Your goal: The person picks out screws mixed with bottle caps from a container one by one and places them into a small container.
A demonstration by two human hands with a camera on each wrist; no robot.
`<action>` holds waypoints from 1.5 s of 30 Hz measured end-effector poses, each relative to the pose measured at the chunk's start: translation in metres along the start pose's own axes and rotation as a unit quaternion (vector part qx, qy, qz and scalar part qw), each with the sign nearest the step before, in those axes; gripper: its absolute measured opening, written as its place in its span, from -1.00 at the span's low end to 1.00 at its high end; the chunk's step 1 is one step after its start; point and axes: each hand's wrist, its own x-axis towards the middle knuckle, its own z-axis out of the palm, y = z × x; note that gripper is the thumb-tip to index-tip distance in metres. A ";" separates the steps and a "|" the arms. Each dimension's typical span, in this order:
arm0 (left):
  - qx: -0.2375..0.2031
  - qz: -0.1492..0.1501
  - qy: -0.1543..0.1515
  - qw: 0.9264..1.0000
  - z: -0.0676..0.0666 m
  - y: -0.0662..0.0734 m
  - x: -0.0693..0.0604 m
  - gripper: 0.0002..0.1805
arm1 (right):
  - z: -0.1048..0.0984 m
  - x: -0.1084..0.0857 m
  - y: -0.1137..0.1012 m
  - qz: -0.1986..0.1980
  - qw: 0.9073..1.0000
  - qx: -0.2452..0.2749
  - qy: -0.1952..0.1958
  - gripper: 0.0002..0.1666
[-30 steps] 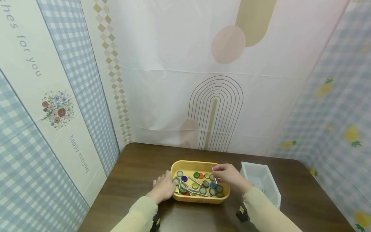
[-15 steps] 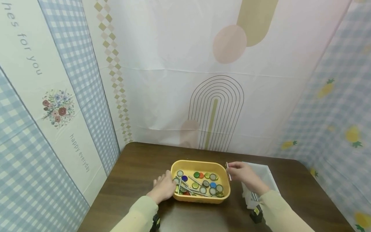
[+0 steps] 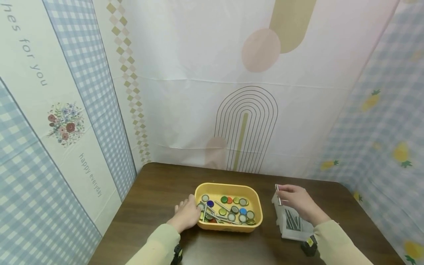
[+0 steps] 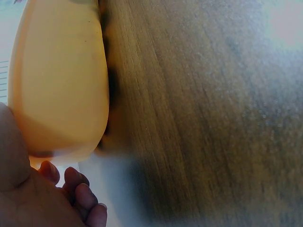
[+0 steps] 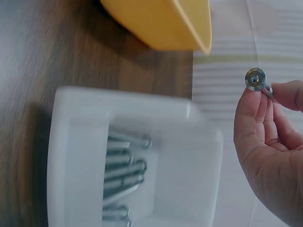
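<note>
My left hand [image 3: 188, 212] holds the left end of a yellow plastic basket [image 3: 228, 229]; in the left wrist view the thumb lies against its wall and the fingertips are curled at its end. Bottle caps in several colours and several metal bolts lie mixed inside it. Between thumb and fingers, my right hand [image 3: 299, 200] pinches a silver bolt [image 5: 256, 79], its round socketed head facing the wrist camera. This hand is over the far part of a white plastic bin [image 3: 293, 235], partly hiding it. Several bolts [image 5: 124, 163] lie inside the bin.
Both containers stand on a dark brown wooden table [image 3: 159, 184], with a gap between them. A patterned cloth [image 3: 185, 110] hangs behind the table, and checked cloths hang at both sides.
My right hand has carried the bolt rightward, from above the yellow basket to the white bin. My left hand has stayed at the basket's left end.
</note>
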 end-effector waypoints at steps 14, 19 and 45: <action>0.002 -0.009 0.006 1.000 0.001 -0.003 0.000 -0.69 | -0.016 -0.003 0.035 0.020 0.994 -0.099 0.042 -0.48; -0.007 -0.006 0.007 1.000 -0.001 -0.003 0.000 -0.69 | -0.007 0.001 0.043 0.016 0.987 -0.151 0.058 -0.59; 0.007 -0.004 -0.006 1.000 -0.002 0.001 0.000 -0.69 | -0.005 0.000 0.065 0.012 0.948 -0.315 0.039 -0.76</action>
